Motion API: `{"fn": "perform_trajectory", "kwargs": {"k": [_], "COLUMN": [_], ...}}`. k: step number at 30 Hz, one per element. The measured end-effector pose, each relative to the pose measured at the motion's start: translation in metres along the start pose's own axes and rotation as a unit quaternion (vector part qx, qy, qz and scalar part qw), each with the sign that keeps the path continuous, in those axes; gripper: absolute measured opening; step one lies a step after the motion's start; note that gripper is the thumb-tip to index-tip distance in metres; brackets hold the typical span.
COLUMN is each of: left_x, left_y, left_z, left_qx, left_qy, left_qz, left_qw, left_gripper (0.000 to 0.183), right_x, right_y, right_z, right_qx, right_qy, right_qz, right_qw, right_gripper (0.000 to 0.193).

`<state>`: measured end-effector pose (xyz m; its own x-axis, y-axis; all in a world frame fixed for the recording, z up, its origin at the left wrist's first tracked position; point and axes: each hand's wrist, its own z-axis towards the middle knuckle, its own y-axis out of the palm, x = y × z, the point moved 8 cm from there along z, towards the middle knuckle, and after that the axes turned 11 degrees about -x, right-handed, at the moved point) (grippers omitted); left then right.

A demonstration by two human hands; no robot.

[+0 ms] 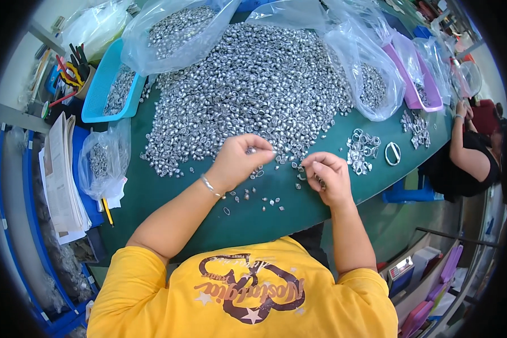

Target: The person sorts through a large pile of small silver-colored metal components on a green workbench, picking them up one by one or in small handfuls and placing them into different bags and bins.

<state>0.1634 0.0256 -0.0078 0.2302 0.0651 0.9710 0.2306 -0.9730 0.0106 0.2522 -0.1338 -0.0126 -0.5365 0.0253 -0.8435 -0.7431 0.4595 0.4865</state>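
Note:
A wide heap of small silvery oval metal pieces [248, 84], cup-shaped where they lie open side up, covers the middle of the green table [203, 222]. At the heap's near edge, my left hand [239, 162] is closed with thumb and forefinger together; what they pinch is too small to make out. My right hand [331, 177] is beside it with curled fingers, and a few of the small metal pieces show between them. Several loose pieces [273, 201] are scattered on the table just in front of my hands.
A blue basket [90, 107] and clear bags [338, 56] of pieces surround the heap. A pink basket [414, 101] is at the right. Ring-shaped parts [361, 147] and a bangle-like metal ring [392, 153] lie nearer. Papers [62, 174] stand left; another person [470, 152] sits far right.

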Motion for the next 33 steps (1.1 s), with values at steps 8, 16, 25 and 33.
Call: {"fn": "perform_trajectory", "kwargs": {"k": [8, 16, 25, 33], "left_x": [0.018, 0.021, -0.01, 0.023], "left_y": [-0.005, 0.01, -0.026, 0.001], "left_z": [0.002, 0.002, -0.02, -0.011], "left_qx": [0.032, 0.039, -0.022, 0.013], "left_qy": [0.105, 0.175, -0.013, 0.161], "left_qz": [0.246, 0.409, -0.548, 0.336], "left_qw": [0.963, 0.895, 0.836, 0.928], "left_gripper": [0.005, 0.002, 0.007, 0.012], "right_x": [-0.016, -0.019, -0.018, -0.021], "right_y": [0.041, 0.052, 0.054, 0.053], "right_z": [0.006, 0.011, 0.02, 0.02], "right_qx": [0.118, 0.081, 0.025, 0.025], "right_qy": [-0.187, -0.216, -0.173, -0.193], "right_qz": [-0.686, -0.719, -0.704, -0.7], "right_qw": [0.693, 0.656, 0.688, 0.687], "right_gripper": [0.008, 0.006, 0.006, 0.004]}}
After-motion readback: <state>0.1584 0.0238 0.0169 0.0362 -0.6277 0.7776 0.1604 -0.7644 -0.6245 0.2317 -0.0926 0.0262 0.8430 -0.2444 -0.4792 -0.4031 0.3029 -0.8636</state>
